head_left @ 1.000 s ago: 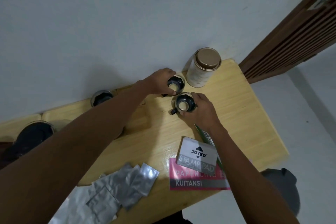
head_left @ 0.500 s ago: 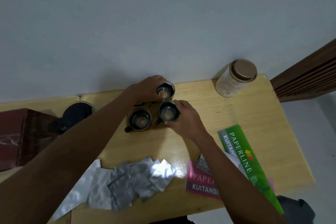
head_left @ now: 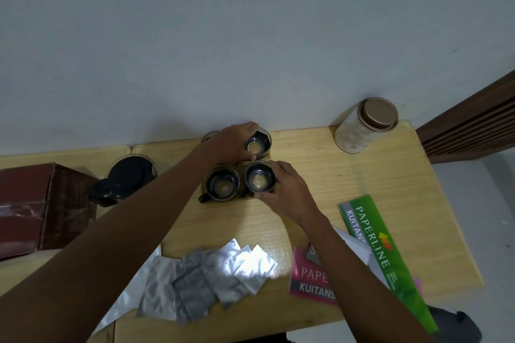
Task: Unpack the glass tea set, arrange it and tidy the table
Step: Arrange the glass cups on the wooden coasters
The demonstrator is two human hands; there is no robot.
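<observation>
Three glass cups with black holders stand close together near the back of the wooden table [head_left: 362, 175]. My left hand [head_left: 232, 142] grips the far cup [head_left: 259, 143] by the wall. My right hand [head_left: 287, 189] holds the near right cup [head_left: 259, 179]. The near left cup [head_left: 221, 185] stands free, its black handle pointing front-left. Behind my left hand the rim of another glass [head_left: 209, 135] peeks out. A glass teapot with a black lid [head_left: 126, 175] stands to the left. Several silver foil wrappers [head_left: 211, 278] lie at the front.
A dark red box [head_left: 36, 203] sits at the left edge. A tin with a bronze lid [head_left: 365, 125] stands at the back right. Pink [head_left: 309, 278] and green receipt books [head_left: 381, 248] lie at the front right. The wall runs right behind the table.
The view has swung left, so the teapot, red box and near left cup have come into sight. Both hands stay on their cups, which sit slightly closer together.
</observation>
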